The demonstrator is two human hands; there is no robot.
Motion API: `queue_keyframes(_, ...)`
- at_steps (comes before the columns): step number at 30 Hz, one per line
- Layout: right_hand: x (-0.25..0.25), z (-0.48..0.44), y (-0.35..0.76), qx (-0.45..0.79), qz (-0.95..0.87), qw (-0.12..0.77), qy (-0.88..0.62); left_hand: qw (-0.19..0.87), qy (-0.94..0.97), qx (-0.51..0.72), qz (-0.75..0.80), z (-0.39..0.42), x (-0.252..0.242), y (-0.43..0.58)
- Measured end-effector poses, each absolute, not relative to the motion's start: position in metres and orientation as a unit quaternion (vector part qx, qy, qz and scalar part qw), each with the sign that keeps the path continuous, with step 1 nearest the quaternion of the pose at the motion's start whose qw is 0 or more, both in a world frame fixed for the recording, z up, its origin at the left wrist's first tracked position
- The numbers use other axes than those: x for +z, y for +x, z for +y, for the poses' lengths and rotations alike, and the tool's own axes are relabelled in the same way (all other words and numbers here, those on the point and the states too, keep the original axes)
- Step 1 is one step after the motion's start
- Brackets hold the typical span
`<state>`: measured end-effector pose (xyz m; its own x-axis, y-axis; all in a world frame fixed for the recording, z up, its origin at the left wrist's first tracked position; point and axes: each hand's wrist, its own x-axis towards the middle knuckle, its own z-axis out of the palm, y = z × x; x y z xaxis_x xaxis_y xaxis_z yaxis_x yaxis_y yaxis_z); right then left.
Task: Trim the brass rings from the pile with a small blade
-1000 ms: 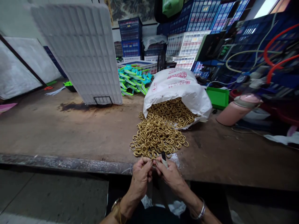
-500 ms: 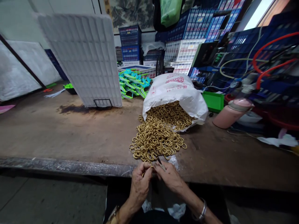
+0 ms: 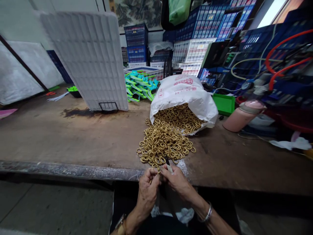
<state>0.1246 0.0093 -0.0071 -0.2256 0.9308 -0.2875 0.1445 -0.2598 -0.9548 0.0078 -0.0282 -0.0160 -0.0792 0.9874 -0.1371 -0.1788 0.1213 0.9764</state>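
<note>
At the table's front edge, my left hand (image 3: 148, 189) pinches a gold-coloured ring (image 3: 159, 173), mostly hidden by the fingertips. My right hand (image 3: 179, 182) is closed beside it, its fingertips meeting the left ones at the ring. A small knife-like tool (image 3: 169, 167), with a dark tip and a pale grey part, sticks out between the right thumb and fingers. Just beyond both hands lies a heap of gold-coloured rings (image 3: 163, 140). The heap spills from the mouth of a white sack (image 3: 178, 89) with red print, lying on its side.
The brown table (image 3: 61, 140) carries a tall white ribbed panel (image 3: 85, 62) on the left. Behind are green and turquoise parts (image 3: 139, 86) and stacked crates (image 3: 193, 50). A green tray (image 3: 223, 103) and pink bottle (image 3: 243, 116) stand right of the sack.
Both hands stay together at the table edge with small finger movements. The tool in my right hand has turned slightly, showing more of its pale part. The view has shifted a little.
</note>
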Motion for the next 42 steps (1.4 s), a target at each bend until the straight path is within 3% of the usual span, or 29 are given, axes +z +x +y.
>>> queue_keyframes(8, 0.008, 0.009, 0.128, 0.480, -0.635, 0.310, -0.520, 0.643, 0.375, 0.445, 0.498, -0.029, -0.006, 0.003)
queue_keyframes(15, -0.004, 0.011, 0.133, 0.459, -0.653, 0.316, -0.513, 0.681, 0.313, 0.463, 0.472, -0.031, -0.008, 0.005)
queue_keyframes(22, -0.011, -0.001, 0.140, 0.305, -0.782, 0.207, -0.502, 0.672, 0.310, 0.463, 0.488, -0.025, 0.000, 0.005)
queue_keyframes(35, -0.009, 0.005, 0.140, 0.218, -0.800, 0.099, -0.550, 0.654, 0.347, 0.454, 0.495, -0.032, 0.002, 0.002)
queue_keyframes(42, -0.018, 0.026, 0.148, 0.120, -0.762, 0.136, -0.621, 0.766, 0.245, 0.461, 0.375, -0.040, 0.011, 0.004)
